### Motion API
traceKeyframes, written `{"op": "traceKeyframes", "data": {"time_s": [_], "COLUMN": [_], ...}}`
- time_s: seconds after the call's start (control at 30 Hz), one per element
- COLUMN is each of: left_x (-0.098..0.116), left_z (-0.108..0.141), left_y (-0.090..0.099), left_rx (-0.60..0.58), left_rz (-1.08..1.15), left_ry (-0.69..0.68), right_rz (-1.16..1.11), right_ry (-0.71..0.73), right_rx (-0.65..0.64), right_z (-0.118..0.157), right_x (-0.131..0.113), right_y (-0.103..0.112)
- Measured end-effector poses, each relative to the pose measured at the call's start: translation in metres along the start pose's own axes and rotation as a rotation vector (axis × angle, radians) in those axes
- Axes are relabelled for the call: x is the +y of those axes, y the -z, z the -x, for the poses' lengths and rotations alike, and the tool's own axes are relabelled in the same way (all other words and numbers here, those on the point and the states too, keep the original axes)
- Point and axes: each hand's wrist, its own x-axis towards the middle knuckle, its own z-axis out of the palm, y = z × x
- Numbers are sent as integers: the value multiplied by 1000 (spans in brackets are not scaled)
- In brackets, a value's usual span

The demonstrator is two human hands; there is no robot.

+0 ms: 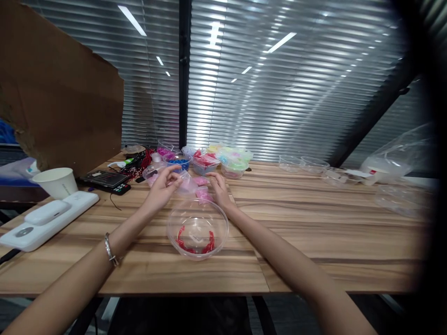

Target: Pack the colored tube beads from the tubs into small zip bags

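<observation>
My left hand (pixel 164 187) is at the left of a small translucent bag (pixel 186 184), fingers bent toward it; whether it grips the bag is hard to make out. My right hand (pixel 219 190) is beside small pink packets (pixel 203 193), its fingers stretched forward and a little apart, with nothing seen in them. Nearer the table's front edge, between my forearms, stands a round clear bowl (pixel 198 229) with red pieces (pixel 210 243) lying in a curve at its bottom.
Behind my hands stand a tub of blue pieces (pixel 177 162), a tub with red packets (pixel 205 162) and a tub of pastel bags (pixel 234 161). Left are a paper cup (pixel 57 183), a white power strip (pixel 49 223) and a cardboard box (pixel 66 88). Clear containers (pixel 314 164) stand back right.
</observation>
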Motion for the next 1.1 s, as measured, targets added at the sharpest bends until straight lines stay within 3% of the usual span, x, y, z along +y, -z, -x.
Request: {"op": "traceKeyframes", "data": {"time_s": [0.2, 0.33, 0.53, 0.8, 1.1], "left_x": [-19, -25, -25, -32, -23], "left_z": [0, -2, 1, 5, 11], "left_y": [-1, 1, -1, -3, -9], "left_rx": [32, -22, -200, -195, -272], "left_rz": [-27, 2, 34, -16, 31], "left_ry": [27, 35, 102, 166, 176], "right_rz": [-66, -112, -190, -261, -317], "right_ry": [68, 65, 52, 19, -14], "right_rx": [-206, -264, -266, -235, -107], "right_z": [19, 24, 22, 20, 18], "right_x": [-14, -13, -10, -4, 12], "right_y": [17, 19, 15, 12, 7]}}
